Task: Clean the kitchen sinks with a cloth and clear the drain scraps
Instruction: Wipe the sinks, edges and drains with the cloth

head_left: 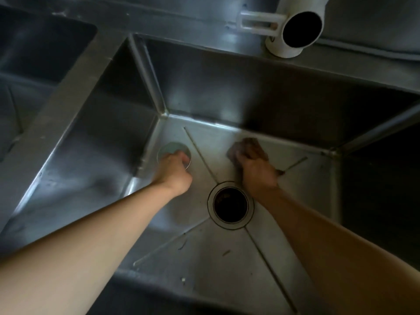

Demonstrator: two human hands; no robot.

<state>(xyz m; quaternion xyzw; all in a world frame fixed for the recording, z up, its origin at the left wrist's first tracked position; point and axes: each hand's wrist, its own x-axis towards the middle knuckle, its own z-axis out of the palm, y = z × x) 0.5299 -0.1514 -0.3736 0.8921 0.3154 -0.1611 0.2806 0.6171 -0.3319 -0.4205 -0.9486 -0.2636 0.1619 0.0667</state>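
Deep steel sink (pixel 227 92) fills the frame centre. Left hand (pixel 176 171), centre-left, has its fingers curled over the edge of a round drain cover (pixel 169 149) that lies on the sink floor near the far-left corner. Right hand (pixel 256 167), centre-right, grips a dark cloth (pixel 238 148) and presses it onto the sink floor near the back wall; cloth blurred. Open drain hole (pixel 230 204) lies between the two forearms, lower centre, with dark scraps (pixel 223 196) inside. Small scrap bits (pixel 181 245) on the floor, lower centre. Second sink (pixel 34 53) upper left. White pipe (pixel 295 30) upper right.
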